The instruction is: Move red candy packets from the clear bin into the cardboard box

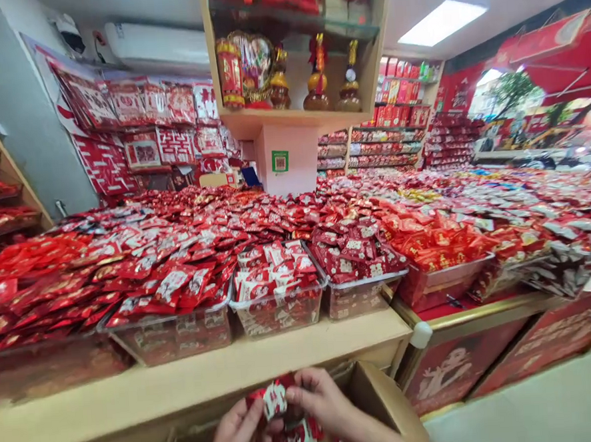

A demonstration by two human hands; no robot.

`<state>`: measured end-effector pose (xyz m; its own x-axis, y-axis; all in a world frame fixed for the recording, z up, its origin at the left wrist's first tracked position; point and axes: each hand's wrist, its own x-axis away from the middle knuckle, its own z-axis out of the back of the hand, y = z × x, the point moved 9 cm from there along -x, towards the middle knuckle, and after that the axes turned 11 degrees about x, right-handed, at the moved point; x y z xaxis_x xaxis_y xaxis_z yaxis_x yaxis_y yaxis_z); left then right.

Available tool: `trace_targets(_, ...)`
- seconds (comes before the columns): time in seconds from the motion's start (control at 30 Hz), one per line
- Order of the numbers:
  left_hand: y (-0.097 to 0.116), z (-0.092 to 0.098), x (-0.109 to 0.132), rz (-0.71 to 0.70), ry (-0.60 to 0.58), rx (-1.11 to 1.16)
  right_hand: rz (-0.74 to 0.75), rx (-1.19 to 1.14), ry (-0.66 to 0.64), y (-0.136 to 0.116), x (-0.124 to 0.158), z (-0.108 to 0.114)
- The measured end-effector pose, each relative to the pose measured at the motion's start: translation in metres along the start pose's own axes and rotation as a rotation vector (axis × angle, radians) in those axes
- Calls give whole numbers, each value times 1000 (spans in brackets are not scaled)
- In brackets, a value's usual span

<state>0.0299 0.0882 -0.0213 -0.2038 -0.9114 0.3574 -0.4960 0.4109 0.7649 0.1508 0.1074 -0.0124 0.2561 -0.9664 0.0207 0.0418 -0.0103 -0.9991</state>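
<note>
"First, what is being gripped, and how?"

"My left hand (235, 431) pinches one side of a small red-and-white packet (275, 400), its thumb in front and part of its fingers hidden. My right hand (320, 399) pinches the opposite side, thumb at the edge, fingers bent over the top. Whether a second piece is tucked behind it, I cannot tell."

"How is this hold best managed?"

"I judge that light pressure at the edges serves best: thumbs off the printed front, so the pattern can be read, and no squeezing, since the wrapper looks thin. Keeping both wrists low over the cardboard box (390, 408) seems wise too, as a slip would then probably end inside it."

"And where does the packet lie relative to each hand?"

"Between the two, touching the fingers of both, its white pattern facing up toward me. Loose packets (311, 432) show just below my fingers, apparently in the box. Beyond my fingertips runs the wooden counter (353, 341), and on it a clear plastic tub (281, 318) of similar red-and-white pieces stands farther off, apart from both hands."
</note>
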Motion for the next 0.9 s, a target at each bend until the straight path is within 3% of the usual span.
trace_targets(0.2, 8, -3, 9, -13, -18, 131, -97, -65, 65, -3, 1, 12)
trace_targets(0.37, 6, 0, 8, -82, -46, 19, -114, -32, 54, 5, 4, 5)
trace_targets(0.57, 5, 5, 4, -211, -36, -134, -35, 26, -77, 15, 3, -15)
trace_targets(0.77, 17, 2, 10, -297, -89, -195, 5, 2, -242, 4, 13, -30)
trace_targets(0.9, 16, 1, 11, -294, -80, -235, 9, 48, -236, 0, 17, -31)
